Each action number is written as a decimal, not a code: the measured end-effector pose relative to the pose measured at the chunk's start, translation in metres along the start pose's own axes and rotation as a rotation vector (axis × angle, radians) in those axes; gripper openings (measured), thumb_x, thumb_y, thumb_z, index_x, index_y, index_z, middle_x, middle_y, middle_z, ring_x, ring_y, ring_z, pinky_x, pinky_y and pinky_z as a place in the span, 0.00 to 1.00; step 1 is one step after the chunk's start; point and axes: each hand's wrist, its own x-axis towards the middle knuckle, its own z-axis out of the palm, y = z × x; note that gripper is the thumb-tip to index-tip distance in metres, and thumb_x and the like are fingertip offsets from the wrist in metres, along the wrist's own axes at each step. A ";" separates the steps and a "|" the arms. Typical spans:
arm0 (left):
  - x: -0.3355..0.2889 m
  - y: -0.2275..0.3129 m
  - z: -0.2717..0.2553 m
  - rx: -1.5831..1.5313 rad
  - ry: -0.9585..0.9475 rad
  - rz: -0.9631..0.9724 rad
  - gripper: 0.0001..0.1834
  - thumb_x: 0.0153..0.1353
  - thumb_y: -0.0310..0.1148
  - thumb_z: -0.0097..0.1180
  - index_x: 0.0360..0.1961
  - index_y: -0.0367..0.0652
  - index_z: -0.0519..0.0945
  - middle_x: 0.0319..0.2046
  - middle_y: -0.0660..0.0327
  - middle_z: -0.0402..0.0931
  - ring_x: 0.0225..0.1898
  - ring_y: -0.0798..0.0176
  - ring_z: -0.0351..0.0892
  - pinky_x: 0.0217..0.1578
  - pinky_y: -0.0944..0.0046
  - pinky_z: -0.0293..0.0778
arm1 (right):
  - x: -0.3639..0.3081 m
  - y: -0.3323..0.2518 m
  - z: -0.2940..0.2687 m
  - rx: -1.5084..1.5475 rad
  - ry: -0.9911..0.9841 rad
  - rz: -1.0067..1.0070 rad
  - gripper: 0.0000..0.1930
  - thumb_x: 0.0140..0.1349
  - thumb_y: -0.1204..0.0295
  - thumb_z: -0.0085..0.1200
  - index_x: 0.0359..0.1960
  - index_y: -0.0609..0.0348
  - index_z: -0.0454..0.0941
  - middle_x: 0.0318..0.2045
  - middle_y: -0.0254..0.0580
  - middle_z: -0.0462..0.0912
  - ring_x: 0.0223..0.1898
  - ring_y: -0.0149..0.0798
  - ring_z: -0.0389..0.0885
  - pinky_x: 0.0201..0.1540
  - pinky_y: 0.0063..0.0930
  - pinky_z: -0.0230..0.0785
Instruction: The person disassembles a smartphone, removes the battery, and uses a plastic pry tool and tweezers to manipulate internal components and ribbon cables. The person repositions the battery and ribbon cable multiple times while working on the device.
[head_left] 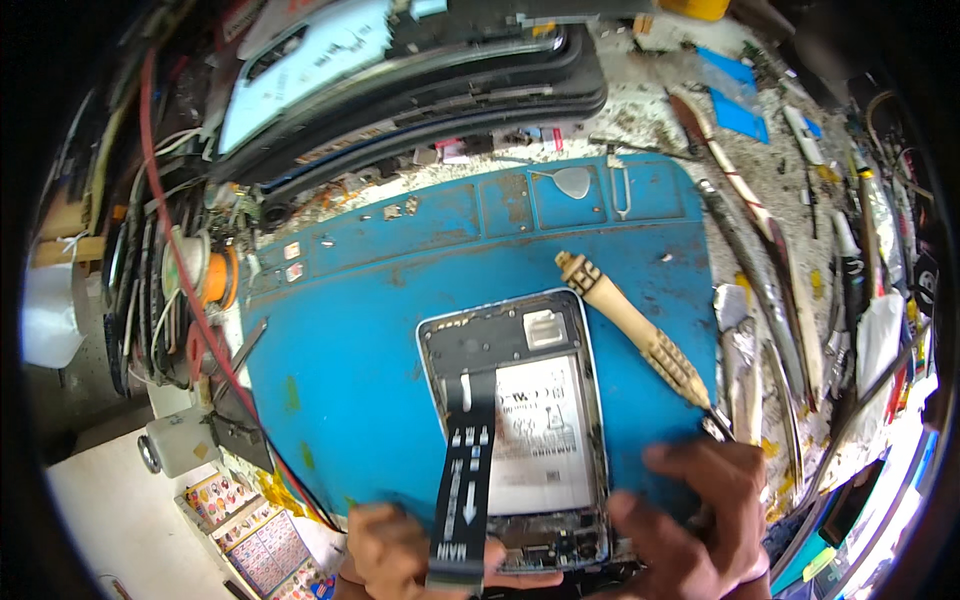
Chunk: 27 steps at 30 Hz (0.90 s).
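Note:
An opened smartphone (430,350) lies on the blue work mat with its inside facing up. A white battery (540,430) fills its middle, and a black flat ribbon cable (465,490) runs over its left side, down past the lower edge. My left hand (385,550), a little blurred, is curled at the phone's lower left corner, with fingers showing under the bottom edge. Beside the lower right corner, my right hand (700,520) has its fingers apart and holds nothing. A beige-handled screwdriver-like tool (630,325) rests diagonally at the phone's upper right.
The blue mat (340,350) has compartments along its far edge, holding small parts and a metal pick (572,182). Stacked dark phone or tablet parts (430,110) stand behind it. A solder spool (215,270) and red cable (165,220) are left; tweezers (740,240) and loose tools are right.

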 end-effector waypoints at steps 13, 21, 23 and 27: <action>0.016 0.091 -0.011 -0.135 -0.318 -0.905 0.61 0.53 0.55 0.70 0.71 0.27 0.46 0.66 0.33 0.59 0.67 0.36 0.63 0.68 0.31 0.42 | -0.007 -0.029 0.009 0.037 0.100 0.054 0.26 0.64 0.59 0.60 0.54 0.70 0.77 0.48 0.45 0.85 0.39 0.40 0.80 0.42 0.37 0.65; 0.006 0.067 -0.008 -0.654 0.155 -1.082 0.66 0.41 0.39 0.81 0.70 0.31 0.44 0.58 0.34 0.69 0.60 0.45 0.74 0.57 0.48 0.74 | -0.014 -0.035 0.014 0.125 0.072 0.058 0.26 0.60 0.65 0.66 0.55 0.69 0.76 0.50 0.50 0.84 0.36 0.44 0.83 0.40 0.37 0.71; 0.008 0.058 -0.015 -0.809 0.296 -1.187 0.65 0.39 0.34 0.80 0.70 0.31 0.44 0.57 0.35 0.70 0.60 0.46 0.74 0.59 0.54 0.74 | -0.013 -0.034 0.018 0.326 0.157 0.130 0.28 0.59 0.68 0.67 0.59 0.67 0.72 0.50 0.53 0.83 0.38 0.45 0.85 0.41 0.34 0.76; 0.013 0.040 -0.041 -0.958 0.337 -1.372 0.66 0.35 0.44 0.80 0.69 0.31 0.50 0.53 0.36 0.75 0.56 0.47 0.79 0.59 0.53 0.74 | -0.012 -0.028 0.010 0.461 0.180 0.381 0.34 0.58 0.72 0.68 0.65 0.63 0.65 0.50 0.59 0.82 0.41 0.45 0.88 0.43 0.30 0.81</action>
